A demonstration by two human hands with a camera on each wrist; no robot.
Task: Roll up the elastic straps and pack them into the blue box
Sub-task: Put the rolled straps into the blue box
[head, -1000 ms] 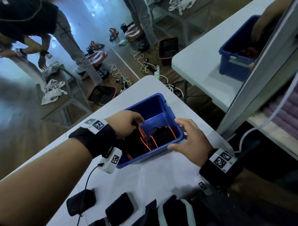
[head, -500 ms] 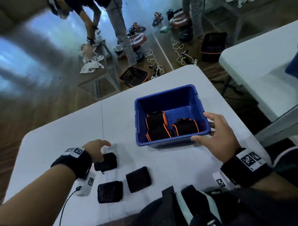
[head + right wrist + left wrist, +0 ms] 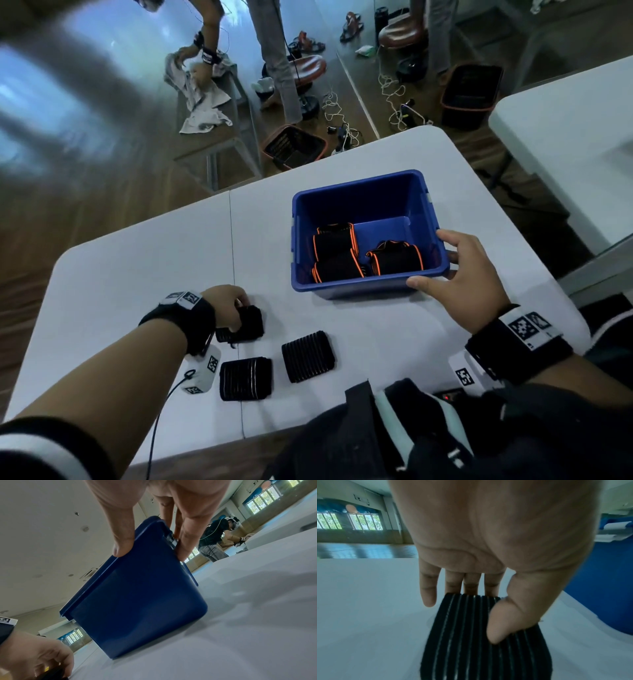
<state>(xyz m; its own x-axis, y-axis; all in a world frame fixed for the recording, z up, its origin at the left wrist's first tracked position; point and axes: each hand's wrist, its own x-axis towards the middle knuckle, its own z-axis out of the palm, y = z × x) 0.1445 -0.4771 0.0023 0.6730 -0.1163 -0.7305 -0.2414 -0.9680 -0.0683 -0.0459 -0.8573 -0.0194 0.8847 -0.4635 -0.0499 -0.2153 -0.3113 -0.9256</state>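
The blue box (image 3: 342,289) stands on the white table (image 3: 137,260) and holds three rolled black straps with orange edges (image 3: 337,251). My right hand (image 3: 459,270) grips the box's near right corner, thumb on the front rim (image 3: 123,547) and fingers (image 3: 181,553) on the side wall of the box (image 3: 137,601). My left hand (image 3: 229,306) grips a rolled black strap (image 3: 248,325) on the table left of the box; the thumb (image 3: 501,622) presses its top and the fingers curl over the far edge of the strap (image 3: 471,649). Two more rolled straps (image 3: 246,378) (image 3: 308,356) lie nearer me.
The table's near edge (image 3: 274,442) runs close to my body and dark clothing (image 3: 428,438). A second white table (image 3: 565,137) stands to the right. On the floor behind are baskets (image 3: 294,147), cables and stools, with other people working there.
My left hand came out of the blue box, moved down and left to the table, and closed on a rolled strap. My right hand stayed on the box corner.
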